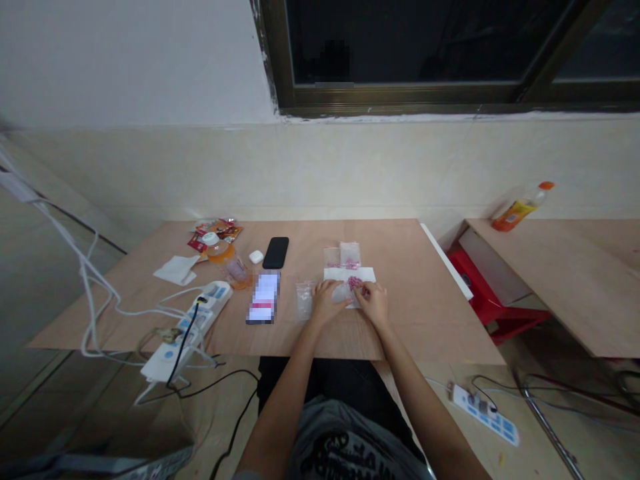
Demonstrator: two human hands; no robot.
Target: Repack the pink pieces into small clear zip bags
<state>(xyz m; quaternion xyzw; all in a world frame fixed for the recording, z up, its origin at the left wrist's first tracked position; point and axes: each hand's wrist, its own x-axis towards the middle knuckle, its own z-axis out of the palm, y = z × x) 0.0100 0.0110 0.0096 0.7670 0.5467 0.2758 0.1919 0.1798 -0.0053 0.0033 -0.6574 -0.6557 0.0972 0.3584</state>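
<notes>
Both my hands rest on a wooden table (410,313) over a white paper sheet (367,273). My left hand (326,300) pinches a small clear plastic bag (343,292) lying on the sheet. My right hand (373,301) is closed in a pinch beside a little heap of pink beads (355,282); what its fingertips hold is too small to make out. Two more small bags (343,254) lie just behind the sheet, and another clear bag (304,297) sits left of my left hand.
A lit phone (263,297), a black phone (276,253), a white earbud case (256,256), an orange-lidded cup (225,257), snack wrappers (219,231) and a tissue (176,269) lie to the left. A power strip (193,323) with cables hangs off the front edge. A bottle (520,208) lies on the right table.
</notes>
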